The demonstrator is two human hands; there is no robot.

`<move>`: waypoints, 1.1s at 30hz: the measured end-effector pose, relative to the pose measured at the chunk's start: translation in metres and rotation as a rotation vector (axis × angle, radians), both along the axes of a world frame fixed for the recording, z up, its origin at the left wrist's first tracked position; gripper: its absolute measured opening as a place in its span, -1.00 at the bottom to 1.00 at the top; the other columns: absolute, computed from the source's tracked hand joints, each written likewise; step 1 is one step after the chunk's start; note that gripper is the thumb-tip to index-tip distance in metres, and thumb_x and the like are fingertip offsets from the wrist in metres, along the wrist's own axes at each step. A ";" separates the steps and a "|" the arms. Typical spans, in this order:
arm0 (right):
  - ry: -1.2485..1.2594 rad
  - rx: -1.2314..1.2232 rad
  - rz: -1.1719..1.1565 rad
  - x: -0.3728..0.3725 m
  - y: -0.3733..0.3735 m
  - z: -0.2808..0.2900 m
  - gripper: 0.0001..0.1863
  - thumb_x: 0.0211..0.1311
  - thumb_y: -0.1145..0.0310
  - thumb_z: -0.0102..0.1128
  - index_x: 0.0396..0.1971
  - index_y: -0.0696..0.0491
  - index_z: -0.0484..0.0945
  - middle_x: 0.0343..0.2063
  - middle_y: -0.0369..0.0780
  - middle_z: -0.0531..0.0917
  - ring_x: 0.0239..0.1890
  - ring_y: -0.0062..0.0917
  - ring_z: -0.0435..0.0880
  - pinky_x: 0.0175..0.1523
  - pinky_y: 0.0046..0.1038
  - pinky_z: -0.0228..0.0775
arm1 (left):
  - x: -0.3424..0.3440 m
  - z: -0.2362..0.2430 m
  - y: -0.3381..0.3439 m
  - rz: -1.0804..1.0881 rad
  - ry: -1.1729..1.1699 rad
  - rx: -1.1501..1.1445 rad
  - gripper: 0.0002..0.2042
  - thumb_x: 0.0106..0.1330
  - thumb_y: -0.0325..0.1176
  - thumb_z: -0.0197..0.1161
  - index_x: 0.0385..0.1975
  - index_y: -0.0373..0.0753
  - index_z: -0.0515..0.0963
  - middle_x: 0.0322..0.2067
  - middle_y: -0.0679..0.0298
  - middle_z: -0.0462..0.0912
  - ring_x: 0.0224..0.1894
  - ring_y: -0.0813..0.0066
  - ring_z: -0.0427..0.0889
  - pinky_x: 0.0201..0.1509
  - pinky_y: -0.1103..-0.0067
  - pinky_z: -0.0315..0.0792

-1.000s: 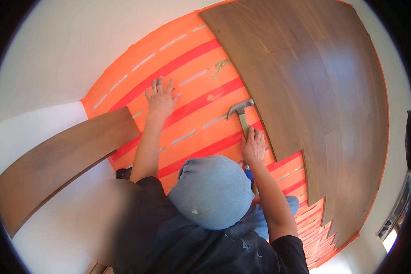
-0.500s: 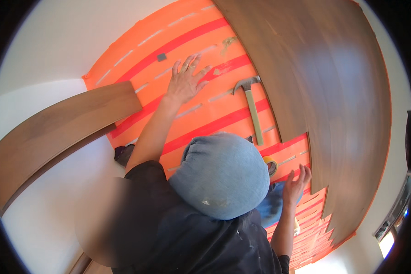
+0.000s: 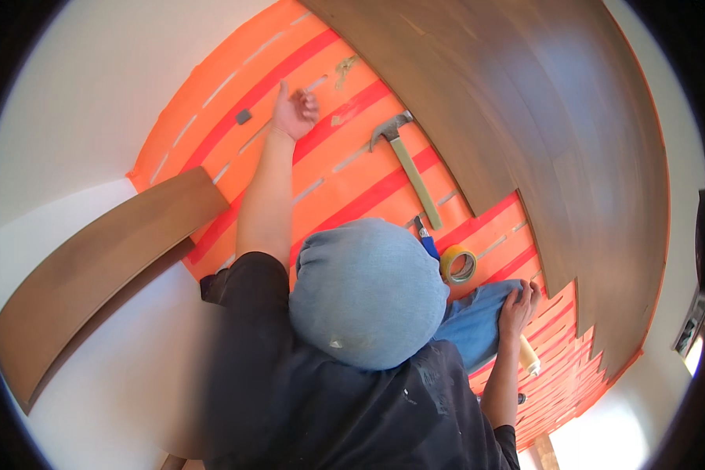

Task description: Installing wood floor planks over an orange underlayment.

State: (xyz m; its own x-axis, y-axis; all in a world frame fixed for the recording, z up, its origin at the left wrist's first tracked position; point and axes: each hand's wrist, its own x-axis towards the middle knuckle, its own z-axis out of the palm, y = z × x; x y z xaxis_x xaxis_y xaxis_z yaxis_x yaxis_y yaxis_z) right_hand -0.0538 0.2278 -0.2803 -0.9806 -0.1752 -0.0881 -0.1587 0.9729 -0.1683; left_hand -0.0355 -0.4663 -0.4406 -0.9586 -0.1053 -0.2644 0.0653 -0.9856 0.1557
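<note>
My left hand (image 3: 296, 113) is raised over the orange sheet (image 3: 352, 176) with red stripes, between a small grey square piece (image 3: 244, 117) and the claw hammer (image 3: 410, 176). Its fingers are loosely bent, thumb apart, with nothing in them. Near the stepped edge of the brown floorboards (image 3: 540, 133), my right hand (image 3: 518, 309) rests against blue denim (image 3: 478, 313), fingers slightly curved; I see nothing held. The hammer, with its pale handle, lies flat on the sheet beside the boards. Below it are a blue-handled tool (image 3: 427, 237), partly hidden, and a yellow tape roll (image 3: 458, 265).
Loose brown planks (image 3: 110, 266) lie at the left, by a white wall (image 3: 78, 94). A cream-coloured tube or bottle (image 3: 529, 358) lies beyond my right forearm. A rounded blue denim shape (image 3: 368, 290), apparently my bent knee, blocks the middle of the view.
My left hand has turned, its spread fingers now bent. The right hand has come down against the denim near the board edge. The view has shifted, showing more of the blue-handled tool and tape.
</note>
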 end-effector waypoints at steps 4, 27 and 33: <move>-0.003 0.045 -0.011 0.005 0.015 0.002 -0.69 0.35 0.40 0.11 0.04 0.14 0.58 0.18 0.04 0.45 0.23 -0.06 0.47 0.31 -0.14 0.33 | 0.007 -0.002 0.028 -0.017 -0.321 -0.167 -0.31 0.42 0.45 -0.19 -0.37 -0.14 0.54 -0.39 0.26 0.51 -0.38 0.40 0.45 -0.39 0.52 0.33; -0.008 -0.233 0.016 0.002 0.021 0.007 -0.58 0.45 0.19 0.16 0.11 0.18 0.59 0.30 -0.02 0.31 0.29 -0.21 0.40 0.27 -0.19 0.37 | 0.374 0.131 0.128 -1.335 -1.552 -1.620 -0.40 0.29 0.17 0.21 0.11 -0.22 0.62 0.15 0.02 0.63 0.17 0.14 0.64 0.22 0.27 0.52; 0.111 -0.501 0.153 0.010 0.008 0.024 -0.71 0.44 0.41 0.14 0.08 0.17 0.57 0.23 -0.04 0.38 0.18 -0.24 0.52 0.21 -0.27 0.48 | 0.450 0.078 0.196 -0.907 -1.935 -1.753 -0.60 0.47 -0.15 -0.02 0.09 -0.28 0.57 0.11 -0.15 0.60 0.15 -0.10 0.62 0.22 0.11 0.50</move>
